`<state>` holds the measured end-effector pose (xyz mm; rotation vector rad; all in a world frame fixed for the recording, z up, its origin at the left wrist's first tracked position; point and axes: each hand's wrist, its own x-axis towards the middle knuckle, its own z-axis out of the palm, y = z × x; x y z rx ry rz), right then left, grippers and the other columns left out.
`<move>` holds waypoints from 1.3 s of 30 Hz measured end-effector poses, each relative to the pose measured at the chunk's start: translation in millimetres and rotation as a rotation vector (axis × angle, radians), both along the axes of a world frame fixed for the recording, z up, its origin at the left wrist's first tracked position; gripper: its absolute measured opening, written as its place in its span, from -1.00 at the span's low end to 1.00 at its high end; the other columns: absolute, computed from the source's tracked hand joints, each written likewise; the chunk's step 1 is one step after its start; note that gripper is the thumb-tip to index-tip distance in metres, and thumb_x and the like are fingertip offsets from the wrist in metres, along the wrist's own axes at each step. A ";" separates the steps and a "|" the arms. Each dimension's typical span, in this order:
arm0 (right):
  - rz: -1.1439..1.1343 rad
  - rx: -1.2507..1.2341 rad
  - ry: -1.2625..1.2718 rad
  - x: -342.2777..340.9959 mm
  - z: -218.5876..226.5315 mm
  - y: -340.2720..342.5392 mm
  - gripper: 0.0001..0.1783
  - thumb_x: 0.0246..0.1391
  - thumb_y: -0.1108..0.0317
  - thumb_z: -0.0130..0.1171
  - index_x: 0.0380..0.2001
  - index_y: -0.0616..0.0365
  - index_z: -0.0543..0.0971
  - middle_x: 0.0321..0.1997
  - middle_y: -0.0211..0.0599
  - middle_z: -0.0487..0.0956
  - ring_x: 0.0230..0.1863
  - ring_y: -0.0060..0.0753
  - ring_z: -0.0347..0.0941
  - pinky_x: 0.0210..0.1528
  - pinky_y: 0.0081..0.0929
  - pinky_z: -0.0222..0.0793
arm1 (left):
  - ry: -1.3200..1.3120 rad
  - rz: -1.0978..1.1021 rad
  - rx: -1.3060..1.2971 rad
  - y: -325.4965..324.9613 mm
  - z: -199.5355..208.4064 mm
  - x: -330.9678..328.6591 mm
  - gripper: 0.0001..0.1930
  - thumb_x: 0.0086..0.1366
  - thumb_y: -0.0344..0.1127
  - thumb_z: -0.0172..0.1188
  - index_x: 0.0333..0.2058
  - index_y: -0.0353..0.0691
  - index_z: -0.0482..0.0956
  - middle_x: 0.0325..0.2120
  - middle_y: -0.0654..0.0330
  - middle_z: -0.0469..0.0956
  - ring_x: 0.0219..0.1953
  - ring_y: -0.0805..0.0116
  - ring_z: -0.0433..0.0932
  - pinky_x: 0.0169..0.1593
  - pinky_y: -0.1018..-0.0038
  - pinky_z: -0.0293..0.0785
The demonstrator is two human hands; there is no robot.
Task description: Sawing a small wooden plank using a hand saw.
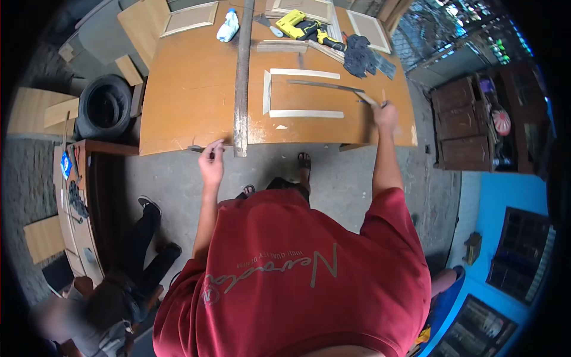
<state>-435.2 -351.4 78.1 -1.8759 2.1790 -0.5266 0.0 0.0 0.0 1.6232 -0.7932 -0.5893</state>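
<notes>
My right hand (386, 116), at the right of the wooden table (196, 95), is closed on a pale handle-like piece (367, 98). From its tip a long, thin dark strip (324, 85) runs left; whether the two are one tool I cannot make out. Below and around the strip lies a three-sided frame of pale wood strips (266, 92), its right side unclosed. My left hand (212, 162) hovers by the table's near edge, fingers loosely bent and apart, with nothing visible in it. Beside it a long, worn bar (241, 89) crosses the table from front to back.
Farther back are a yellow-and-black power tool (295, 25), a dark cloth (358, 55), a bottle (228, 26) and framed panels (188, 19). Tyres (104, 107) stand at left. Another person (113, 309) sits lower left; a brown cabinet (458, 113) stands right.
</notes>
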 end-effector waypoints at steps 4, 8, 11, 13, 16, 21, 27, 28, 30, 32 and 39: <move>-0.254 -0.286 0.025 11.8 45.1 51.8 -0.59 -0.06 0.09 0.44 -0.38 0.22 0.59 -0.36 0.07 0.66 -0.26 0.14 0.62 -0.13 -0.07 0.50 | -0.030 0.078 0.050 66.2 4.1 53.3 -0.78 0.47 -0.35 0.16 -0.07 -0.36 0.68 -0.32 0.26 0.66 -0.26 0.53 0.55 -0.11 0.57 0.47; -0.149 -0.440 -0.345 16.6 56.5 100.2 -0.65 0.03 0.19 0.39 -0.48 0.19 0.46 -0.52 -0.26 0.52 -0.48 -0.21 0.46 -0.37 -0.20 0.36 | 0.024 0.157 0.096 97.3 -6.1 58.3 -0.75 0.49 -0.27 0.15 -0.07 -0.32 0.68 -0.36 0.30 0.64 -0.34 0.59 0.51 -0.27 0.61 0.41; -0.213 -0.112 -1.027 74.7 24.0 173.3 -0.67 0.15 0.19 0.34 -0.53 0.00 0.40 -0.65 -0.59 0.29 -0.58 -0.63 0.24 -0.54 -0.46 0.18 | 0.151 0.075 0.070 100.4 -4.3 41.4 -0.75 0.48 -0.25 0.16 -0.06 -0.29 0.69 -0.37 0.35 0.61 -0.32 0.64 0.44 -0.27 0.62 0.40; -0.230 0.265 -1.248 113.8 -12.4 222.2 -0.66 0.18 0.11 0.35 -0.53 -0.03 0.46 -0.69 -0.56 0.33 -0.72 -0.57 0.23 -0.69 -0.47 0.10 | 0.213 -0.097 0.097 92.4 -10.1 21.9 -0.73 0.48 -0.20 0.16 -0.06 -0.27 0.68 -0.32 0.32 0.63 -0.30 0.61 0.47 -0.24 0.59 0.43; -0.205 0.772 -1.486 163.5 -51.2 299.9 -0.77 0.21 0.18 0.37 -0.28 0.03 0.55 -0.60 -0.62 0.30 -0.73 -0.73 0.12 -0.74 -0.64 0.01 | 0.383 -0.229 0.162 72.0 -3.2 -12.0 -0.63 0.48 -0.14 0.16 0.10 -0.25 0.57 -0.26 0.26 0.64 -0.27 0.54 0.54 -0.26 0.53 0.48; 0.118 0.701 -1.348 212.3 -48.1 371.7 -0.61 0.17 0.38 0.40 -0.51 -0.06 0.32 -0.59 -0.63 0.31 -0.62 -0.78 0.17 -0.63 -0.61 0.11 | 0.663 -0.166 0.178 40.4 29.9 -36.6 -0.46 0.45 -0.15 0.22 0.29 -0.25 0.35 -0.25 0.22 0.63 -0.29 0.49 0.58 -0.30 0.48 0.53; 0.448 0.332 -1.042 217.3 -65.8 394.3 -0.56 0.07 0.35 0.44 -0.59 0.17 0.32 -0.46 -0.35 0.65 -0.40 -0.63 0.45 -0.31 -0.45 0.42 | 0.347 -0.117 0.177 43.6 12.3 -48.4 -0.38 0.36 -0.37 0.31 0.32 -0.27 0.27 -0.28 0.20 0.60 -0.32 0.44 0.62 -0.28 0.45 0.59; 0.463 0.427 -1.027 215.1 -57.0 393.6 -0.53 0.11 0.40 0.42 -0.58 0.13 0.26 -0.31 -0.20 0.72 -0.27 -0.63 0.51 -0.23 -0.51 0.45 | 0.304 -0.111 0.158 42.5 11.6 -47.7 -0.37 0.33 -0.42 0.30 0.33 -0.26 0.26 -0.30 0.19 0.60 -0.35 0.44 0.60 -0.32 0.46 0.57; 0.469 0.359 -1.061 212.5 -60.0 394.9 -0.54 0.11 0.39 0.42 -0.57 0.13 0.27 -0.28 -0.20 0.72 -0.27 -0.63 0.51 -0.23 -0.50 0.45 | 0.399 -0.124 0.134 40.4 28.3 -57.3 -0.45 0.39 -0.45 0.19 0.31 -0.25 0.29 -0.33 0.18 0.58 -0.47 0.46 0.56 -0.45 0.50 0.51; 0.484 0.291 -1.092 213.9 -58.6 395.5 -0.55 0.12 0.38 0.42 -0.56 0.13 0.28 -0.25 -0.19 0.72 -0.27 -0.62 0.51 -0.24 -0.49 0.45 | 0.543 -0.198 0.179 40.8 31.8 -48.3 -0.52 0.43 -0.40 0.10 0.30 -0.27 0.31 -0.34 0.16 0.58 -0.53 0.46 0.52 -0.50 0.51 0.48; 0.282 0.309 -1.219 232.7 -49.3 341.8 -0.70 0.13 0.29 0.42 -0.33 0.17 0.48 -0.50 -0.57 0.40 -0.50 -0.69 0.29 -0.43 -0.55 0.27 | 1.005 -0.845 0.436 46.2 66.2 19.6 -0.61 0.46 -0.29 -0.14 0.07 -0.46 0.45 -0.31 0.05 0.60 -0.65 0.50 0.33 -0.67 0.59 0.30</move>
